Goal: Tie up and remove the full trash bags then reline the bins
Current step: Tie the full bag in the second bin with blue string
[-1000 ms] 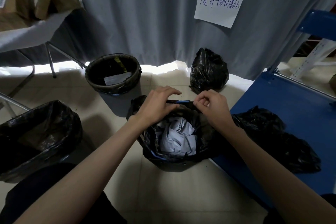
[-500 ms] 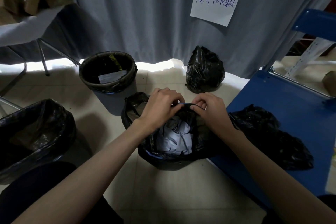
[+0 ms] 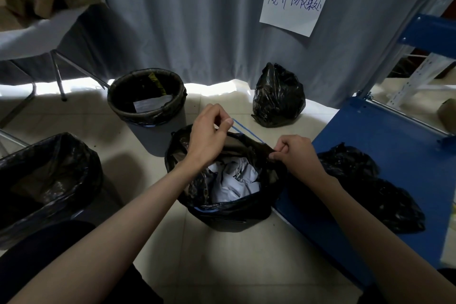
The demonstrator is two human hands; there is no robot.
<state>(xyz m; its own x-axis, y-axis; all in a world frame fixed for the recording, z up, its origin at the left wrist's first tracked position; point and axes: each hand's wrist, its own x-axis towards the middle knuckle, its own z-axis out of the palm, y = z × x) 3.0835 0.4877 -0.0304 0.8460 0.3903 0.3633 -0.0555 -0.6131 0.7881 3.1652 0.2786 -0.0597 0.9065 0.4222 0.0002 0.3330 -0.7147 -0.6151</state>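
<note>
A small bin lined with a black trash bag [image 3: 229, 207] stands on the floor in front of me, with crumpled white paper [image 3: 234, 180] inside. My left hand [image 3: 207, 136] pinches a blue drawstring [image 3: 246, 129] and holds it stretched out from the bag's far rim. My right hand [image 3: 294, 155] grips the bag's rim at the right, where the string enters. A tied black bag [image 3: 277, 96] sits by the curtain.
A round lined bin [image 3: 146, 96] stands behind on the left, and a larger lined bin [image 3: 47, 180] at the near left. A blue platform [image 3: 385, 143] on the right carries loose black bags [image 3: 370, 187]. A grey curtain with a paper note [image 3: 294, 5] closes the back.
My hands were close together at the bag's far rim. Now they have drawn apart, and the blue drawstring is pulled out taut between them.
</note>
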